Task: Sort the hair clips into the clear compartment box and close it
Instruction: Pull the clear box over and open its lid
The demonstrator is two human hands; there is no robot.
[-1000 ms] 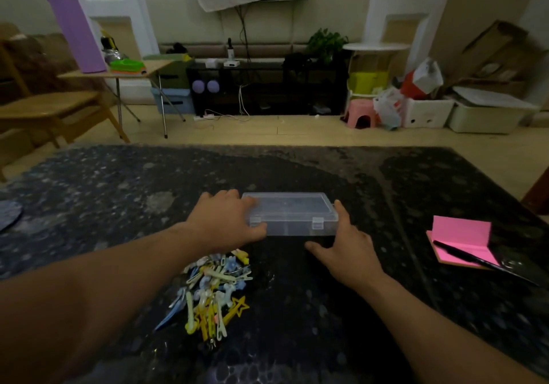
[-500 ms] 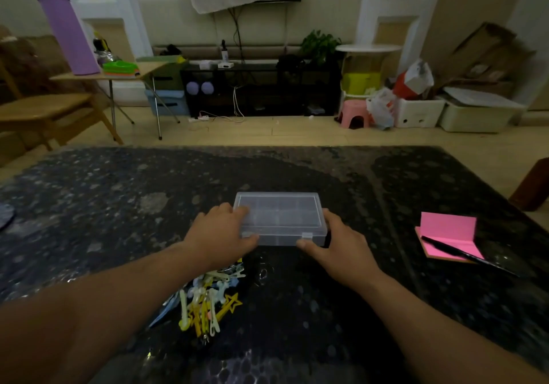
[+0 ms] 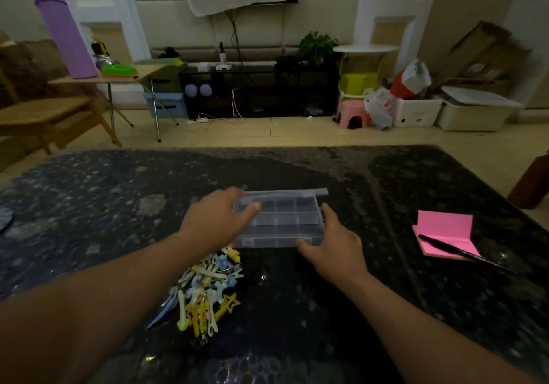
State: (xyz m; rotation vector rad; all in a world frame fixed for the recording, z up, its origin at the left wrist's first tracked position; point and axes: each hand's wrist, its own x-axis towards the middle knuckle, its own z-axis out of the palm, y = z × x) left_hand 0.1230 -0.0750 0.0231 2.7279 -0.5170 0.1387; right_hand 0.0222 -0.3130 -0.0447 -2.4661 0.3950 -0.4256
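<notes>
The box (image 3: pixel 282 223) sits mid-table on the dark table (image 3: pixel 386 309), its lid (image 3: pixel 285 192) swung up at the far edge so the divided compartments show, and none of them seems to hold a clip yet. The step in hand looks like getting that lid fully open. To do it well I would keep the right hand (image 3: pixel 335 250) planted at the near right corner, since a light plastic case will slide on a glossy top, and let the left hand (image 3: pixel 217 220) carry the lid right back until it rests on its hinge and cannot drop shut.

The left hand is blurred with motion; its fingers are spread over the box's left end and I cannot tell whether they actually pinch the lid or only touch it. The right hand is open and flat, thumb along the front wall, fingers by the right side, holding nothing.

The clips (image 3: pixel 205 288) lie in a loose heap just in front of the box (yellow, pale blue and white ones, tangled, with a star-shaped one at the near edge). They look small and slippery, so picking one at a time seems wiser.
</notes>
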